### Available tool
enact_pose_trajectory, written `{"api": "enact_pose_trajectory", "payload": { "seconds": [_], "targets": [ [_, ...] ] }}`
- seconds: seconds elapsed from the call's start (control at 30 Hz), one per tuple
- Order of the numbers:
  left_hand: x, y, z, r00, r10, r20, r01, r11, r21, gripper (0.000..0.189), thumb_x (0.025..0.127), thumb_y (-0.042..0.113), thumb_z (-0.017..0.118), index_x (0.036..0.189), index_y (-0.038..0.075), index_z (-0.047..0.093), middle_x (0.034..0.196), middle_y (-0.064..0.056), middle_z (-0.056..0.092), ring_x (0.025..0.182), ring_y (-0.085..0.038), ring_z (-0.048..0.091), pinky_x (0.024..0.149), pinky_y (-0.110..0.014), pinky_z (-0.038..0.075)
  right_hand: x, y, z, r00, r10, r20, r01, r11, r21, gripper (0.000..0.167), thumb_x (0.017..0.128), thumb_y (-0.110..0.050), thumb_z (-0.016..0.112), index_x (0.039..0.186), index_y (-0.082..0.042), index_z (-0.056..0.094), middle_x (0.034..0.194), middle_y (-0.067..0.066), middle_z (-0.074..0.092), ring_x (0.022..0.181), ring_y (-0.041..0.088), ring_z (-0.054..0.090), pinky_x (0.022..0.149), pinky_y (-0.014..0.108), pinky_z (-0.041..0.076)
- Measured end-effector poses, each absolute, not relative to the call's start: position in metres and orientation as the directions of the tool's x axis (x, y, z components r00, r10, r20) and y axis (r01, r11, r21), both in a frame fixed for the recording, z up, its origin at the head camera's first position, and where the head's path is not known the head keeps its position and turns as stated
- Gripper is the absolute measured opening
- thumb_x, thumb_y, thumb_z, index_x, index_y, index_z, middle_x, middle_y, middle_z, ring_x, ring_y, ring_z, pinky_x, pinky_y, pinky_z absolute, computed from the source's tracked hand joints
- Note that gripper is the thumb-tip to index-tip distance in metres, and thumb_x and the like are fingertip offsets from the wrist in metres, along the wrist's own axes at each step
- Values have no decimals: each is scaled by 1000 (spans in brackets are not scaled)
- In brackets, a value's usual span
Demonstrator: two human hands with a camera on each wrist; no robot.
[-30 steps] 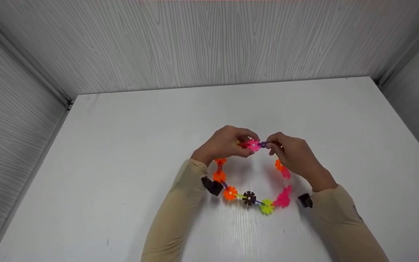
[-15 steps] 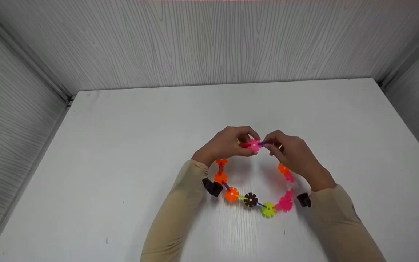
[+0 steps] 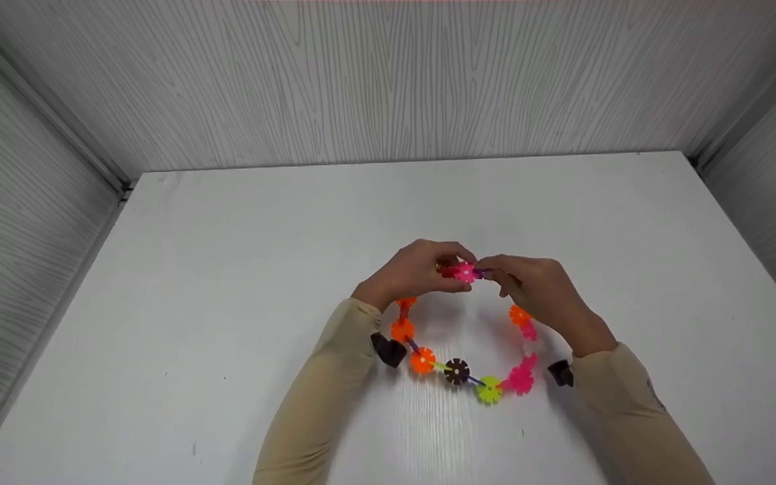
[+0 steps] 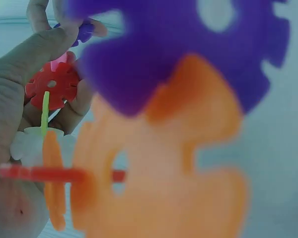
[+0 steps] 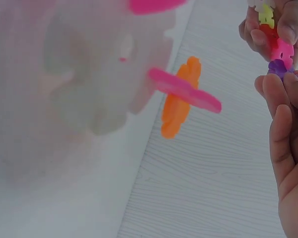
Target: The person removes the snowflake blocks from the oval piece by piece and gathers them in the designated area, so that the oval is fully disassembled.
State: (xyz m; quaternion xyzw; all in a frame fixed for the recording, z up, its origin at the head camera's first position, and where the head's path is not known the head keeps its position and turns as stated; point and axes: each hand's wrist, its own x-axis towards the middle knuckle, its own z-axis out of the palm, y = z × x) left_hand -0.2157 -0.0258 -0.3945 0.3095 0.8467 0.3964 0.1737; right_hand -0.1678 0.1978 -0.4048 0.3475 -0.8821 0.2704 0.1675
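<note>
A loop-shaped chain of notched plastic snowflake discs lies between the hands in the head view. My left hand (image 3: 418,269) holds a pink disc (image 3: 466,273) and the red disc (image 4: 52,85) beside it. My right hand (image 3: 544,288) pinches a purple disc (image 5: 278,68) between thumb and fingers. In the right wrist view the purple disc's edge meets the pink disc. Along the chain's near side sit an orange disc (image 3: 422,360), a dark brown disc (image 3: 457,372) and a yellow-green disc (image 3: 490,389). My left fingers hide part of the chain.
The white table (image 3: 260,269) stretches around the hands. Behind it rises a grey wood-grain panel (image 3: 388,81), with a further panel (image 3: 11,202) at the left. A black wrist mount (image 3: 388,350) on the left sleeve sits right beside the chain's orange discs.
My right hand has shifted slightly left, its fingers now closer to the pink disc and covering more of the purple disc. The left hand keeps its hold and has barely moved.
</note>
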Motion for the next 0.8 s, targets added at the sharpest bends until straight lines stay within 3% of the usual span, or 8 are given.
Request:
{"api": "enact_pose_trajectory", "payload": {
  "seconds": [0.3, 0.53, 0.8],
  "targets": [
    [-218, -23, -390, -744, 668, -8, 409, 465, 785, 35, 85, 32, 74, 117, 21, 66, 98, 0, 67, 88, -13, 57, 76, -22, 50, -171, 199, -404, -691, -494, 527, -714, 579, -393, 25, 82, -2, 70, 107, -8, 69, 93, 6, 75, 60, 9, 64, 64, 26, 57],
    [-218, -22, -389, -763, 646, 17, 444, 505, 740, 35, 84, 39, 73, 116, 26, 66, 99, 2, 69, 89, -12, 60, 76, -25, 50, -171, 199, -407, -620, -486, 616, -760, 568, -317, 26, 79, 0, 74, 104, -6, 70, 92, 8, 75, 63, 12, 69, 62, 26, 56],
    [-220, -20, -380, -761, 648, -25, 416, 517, 748, 36, 83, 35, 75, 117, 26, 66, 102, 2, 69, 93, -13, 60, 79, -27, 51, -174, 201, -404, -618, -475, 626, -758, 570, -317, 26, 77, 1, 74, 101, -7, 70, 90, 8, 75, 65, 13, 70, 65, 28, 57]
  ]
}}
